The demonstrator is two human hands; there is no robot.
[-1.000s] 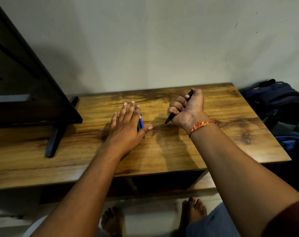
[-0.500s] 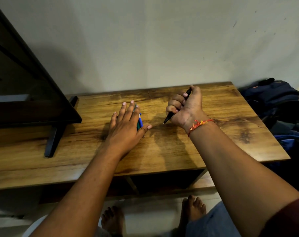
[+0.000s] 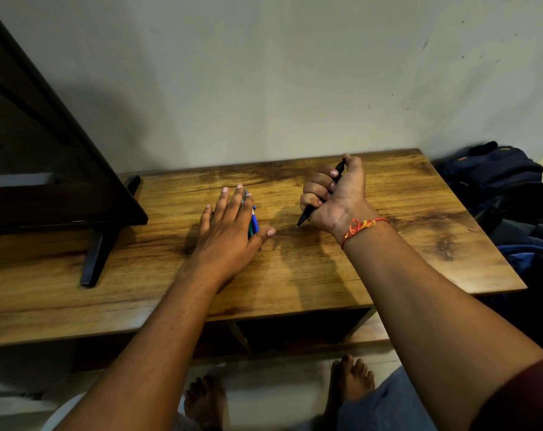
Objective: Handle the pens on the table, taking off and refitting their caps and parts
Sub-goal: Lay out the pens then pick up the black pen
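Pens (image 3: 254,221), blue, pinned on desk (image 3: 295,275) under flat, spread left grip (image 3: 229,231). Fisted right grip (image 3: 335,197) clenching black pen (image 3: 306,214), tip near desk. Risk: roll-away on palm lift; fisted hold awkward for uncapping.

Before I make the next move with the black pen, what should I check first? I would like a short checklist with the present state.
1. Firm grip: ok, the right hand curls round the black pen.
2. Cap on or off the black pen: cannot tell.
3. Loose pens kept from rolling: ok, the left hand rests flat on the coloured pens.
4. A hand free to pull a cap: not ok, both are occupied.
5. Bare table between the hands: ok.
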